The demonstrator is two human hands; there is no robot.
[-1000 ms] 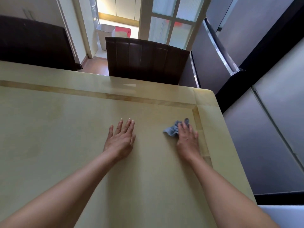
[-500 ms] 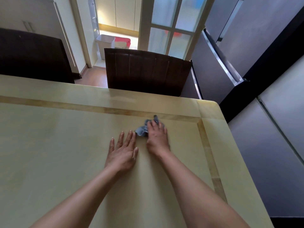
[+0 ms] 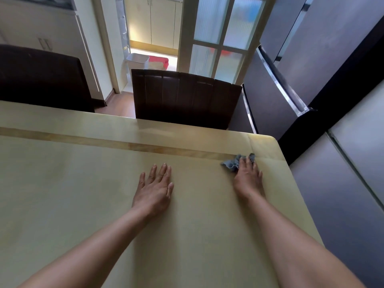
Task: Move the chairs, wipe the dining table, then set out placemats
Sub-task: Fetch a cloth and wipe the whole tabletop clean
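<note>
The pale yellow dining table (image 3: 72, 183) fills the lower view, with a darker inlaid band near its far edge. My left hand (image 3: 154, 189) lies flat on the tabletop, fingers spread, holding nothing. My right hand (image 3: 248, 177) presses a crumpled blue-grey cloth (image 3: 231, 163) onto the table near the far right corner, beside the inlaid band. Only the cloth's front edge shows past my fingers. A dark brown chair (image 3: 182, 98) stands against the table's far side. A second dark chair (image 3: 41, 77) stands at the far left.
A grey refrigerator (image 3: 291, 65) stands close to the table's right side, with grey cabinet panels (image 3: 342, 173) along it. Beyond the chairs is a doorway with a white bin (image 3: 137, 61) and a glass-paned door (image 3: 224, 38).
My right hand slid the cloth left toward my left hand, then back right to the far right corner. My left hand stayed flat in place. The view tilted slightly.
</note>
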